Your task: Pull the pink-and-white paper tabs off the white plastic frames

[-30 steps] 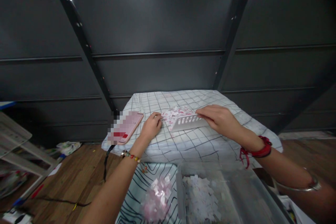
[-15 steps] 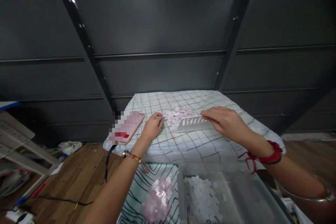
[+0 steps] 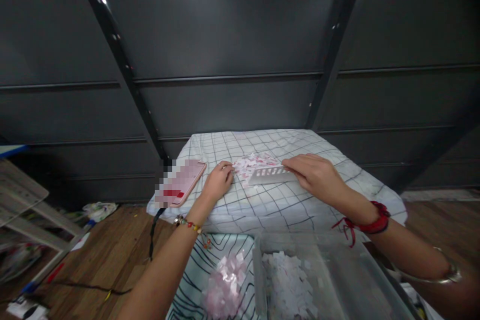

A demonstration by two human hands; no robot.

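Observation:
My right hand (image 3: 317,175) grips the right end of a white slotted plastic tray (image 3: 258,176), thumb and fingers pinched on its edge. The tray stands tilted on its side against a pile of small white and pink paper pieces (image 3: 255,161). At the pile's left edge rests my left hand (image 3: 219,180), its fingers curled and close together; whatever they hold, if anything, is hidden. Under both lies a white checked cloth (image 3: 296,142) over a low table.
A pink-edged phone (image 3: 183,185), partly pixelated, lies left of my left hand. Nearer me are a striped tray (image 3: 193,270) with clear pinkish packets (image 3: 227,285) and a translucent bin (image 3: 348,270) holding white pieces (image 3: 288,285). A dark panelled wall (image 3: 228,30) stands behind.
My right hand has moved slightly left, and the slotted tray has shifted left with it, closer to the pile. My left hand has stayed about where it was.

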